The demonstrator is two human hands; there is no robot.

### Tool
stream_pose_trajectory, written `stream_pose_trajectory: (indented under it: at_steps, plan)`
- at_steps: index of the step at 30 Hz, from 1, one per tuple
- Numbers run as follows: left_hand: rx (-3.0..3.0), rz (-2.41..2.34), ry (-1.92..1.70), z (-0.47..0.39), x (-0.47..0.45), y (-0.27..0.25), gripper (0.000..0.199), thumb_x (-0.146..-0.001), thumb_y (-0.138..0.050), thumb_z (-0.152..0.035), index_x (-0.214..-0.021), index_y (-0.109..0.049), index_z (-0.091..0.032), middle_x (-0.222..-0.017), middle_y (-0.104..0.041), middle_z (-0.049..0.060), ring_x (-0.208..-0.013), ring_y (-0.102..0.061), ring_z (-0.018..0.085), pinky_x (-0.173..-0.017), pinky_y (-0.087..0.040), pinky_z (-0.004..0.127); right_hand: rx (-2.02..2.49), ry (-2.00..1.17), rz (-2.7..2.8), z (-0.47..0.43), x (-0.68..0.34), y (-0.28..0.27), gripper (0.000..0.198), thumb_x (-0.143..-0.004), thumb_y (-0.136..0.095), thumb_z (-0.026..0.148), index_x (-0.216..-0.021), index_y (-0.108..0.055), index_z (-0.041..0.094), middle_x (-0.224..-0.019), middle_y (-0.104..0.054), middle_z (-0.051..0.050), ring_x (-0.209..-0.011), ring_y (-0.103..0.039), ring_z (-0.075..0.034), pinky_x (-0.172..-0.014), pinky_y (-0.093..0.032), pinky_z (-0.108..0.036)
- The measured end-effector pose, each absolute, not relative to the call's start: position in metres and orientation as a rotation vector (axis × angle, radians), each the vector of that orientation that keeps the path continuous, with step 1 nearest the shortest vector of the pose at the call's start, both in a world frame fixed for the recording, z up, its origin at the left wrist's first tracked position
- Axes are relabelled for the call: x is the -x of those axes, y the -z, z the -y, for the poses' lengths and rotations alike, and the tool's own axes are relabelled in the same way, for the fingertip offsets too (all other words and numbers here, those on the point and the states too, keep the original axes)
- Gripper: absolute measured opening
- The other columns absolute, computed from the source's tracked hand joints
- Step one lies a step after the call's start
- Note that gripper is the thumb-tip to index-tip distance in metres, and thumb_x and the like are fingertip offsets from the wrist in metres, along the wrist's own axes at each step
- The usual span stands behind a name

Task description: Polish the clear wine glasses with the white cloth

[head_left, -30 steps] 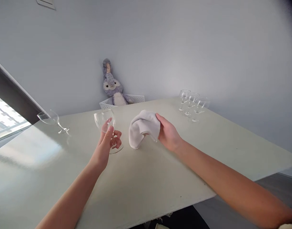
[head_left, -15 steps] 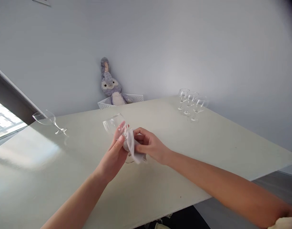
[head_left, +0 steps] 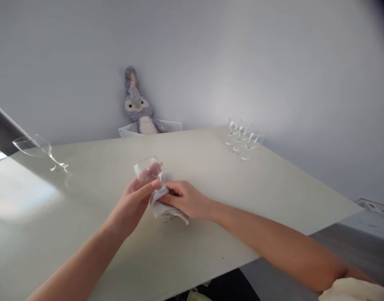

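A clear stemmed glass (head_left: 144, 167) is tilted, its rim leaning up and to the left, above the middle of the white table (head_left: 242, 192). My left hand (head_left: 138, 194) cradles its bowl, with the thumb near the stem and fingers showing through the glass. A pale cloth (head_left: 162, 205) is pinched in my right hand (head_left: 187, 198) and wrapped about the stem just below the bowl. The cloth hides most of the stem and part of the foot.
One stemmed glass (head_left: 35, 147) stands at the far left of the table. Three more glasses (head_left: 242, 133) stand in a row at the back right. Beyond the back edge, a plush rabbit (head_left: 138, 104) sits in a white basket (head_left: 129, 131) by the wall.
My right hand and the cloth have shifted down and left along the stem. My left fingers now lie more around the bowl. The view has turned slightly right.
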State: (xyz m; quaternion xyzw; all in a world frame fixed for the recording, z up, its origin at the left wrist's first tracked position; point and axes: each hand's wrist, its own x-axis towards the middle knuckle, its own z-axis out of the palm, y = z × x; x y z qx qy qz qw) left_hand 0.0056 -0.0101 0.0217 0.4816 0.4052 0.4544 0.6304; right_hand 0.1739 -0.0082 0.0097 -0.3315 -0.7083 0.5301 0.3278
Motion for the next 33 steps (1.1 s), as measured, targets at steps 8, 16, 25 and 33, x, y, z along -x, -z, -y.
stream_pose_trajectory:
  at_steps: [8, 16, 25, 33]
  plan:
    - [-1.092, -0.866, -1.095, 0.007, -0.004, -0.020, 0.044, -0.078, -0.064, -0.031, -0.121, -0.054, -0.029, -0.135, -0.050, 0.002, -0.124, -0.045, 0.021, -0.085, -0.049, 0.019, 0.778, -1.489, 1.785, 0.006, -0.174, -0.010, 0.025, -0.081, -0.057, 0.042, -0.082, -0.056, 0.017, -0.072, -0.051, 0.001, -0.067, -0.047, -0.012, -0.060, -0.038, -0.025]
    - [-1.038, -0.828, -1.167, 0.006, -0.002, -0.024, 0.042, -0.079, -0.064, -0.032, -0.120, -0.056, -0.028, -0.132, -0.052, 0.001, -0.122, -0.047, 0.020, -0.078, -0.052, 0.016, 0.823, -1.427, 1.672, 0.006, -0.174, -0.009, 0.032, -0.089, -0.044, 0.043, -0.076, -0.056, 0.017, -0.069, -0.049, 0.002, -0.063, -0.044, -0.010, -0.060, -0.034, -0.024]
    - [-0.911, -0.751, -1.315, -0.003, 0.004, -0.029, 0.023, -0.082, -0.060, -0.035, -0.098, -0.065, -0.019, -0.113, -0.062, 0.004, -0.095, -0.061, 0.013, -0.072, -0.052, 0.018, 0.658, -1.427, 1.428, 0.005, -0.182, -0.021, 0.032, -0.089, -0.047, 0.041, -0.108, -0.064, 0.021, -0.098, -0.062, -0.005, -0.089, -0.056, -0.016, -0.081, -0.045, -0.032]
    - [-0.829, -0.748, -1.314, -0.006, 0.007, -0.028, 0.022, -0.082, -0.060, -0.033, -0.094, -0.065, -0.016, -0.109, -0.064, 0.004, -0.093, -0.061, 0.012, -0.078, -0.051, 0.018, 0.778, -1.437, 1.362, 0.001, -0.186, -0.024, 0.026, -0.085, -0.057, 0.037, -0.101, -0.067, 0.020, -0.099, -0.064, -0.004, -0.093, -0.058, -0.018, -0.088, -0.048, -0.038]
